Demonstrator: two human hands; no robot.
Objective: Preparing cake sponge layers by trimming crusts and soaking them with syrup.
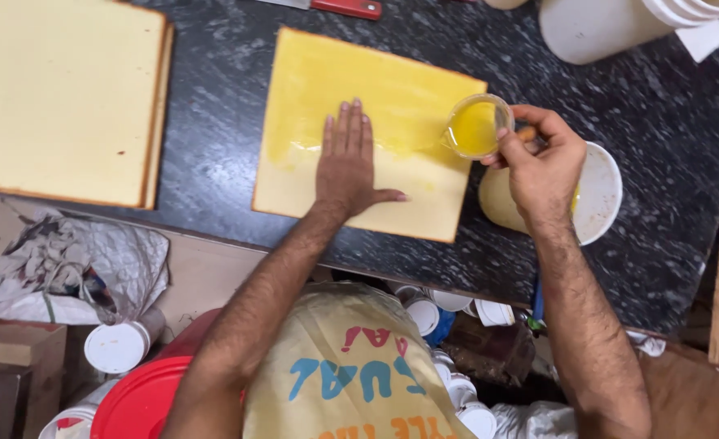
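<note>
Currently, the sponge sheet point(359, 89) at the counter's point(213, 138) front edge is pinned under the flat, spread left hand point(349, 167); the syrup cup point(477, 126), pinched by the right hand point(542, 162), is best tipped slowly, evenly.

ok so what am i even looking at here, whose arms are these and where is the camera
The camera sits on a person's head and looks down, so both arms belong to that person, who stands at a dark stone counter. No machine is involved, only bare hands.

The left hand lies flat, palm down, on a square yellow cake sheet, whose upper part looks wet and deeper yellow. The right hand has its grip on a small clear cup of yellow liquid, tilted at the sheet's right edge. Under that hand stands a white bowl with more yellow liquid.

To the far left lies a stack of pale cake sheets. At the top edge you see a red-handled knife and a white bucket.
</note>
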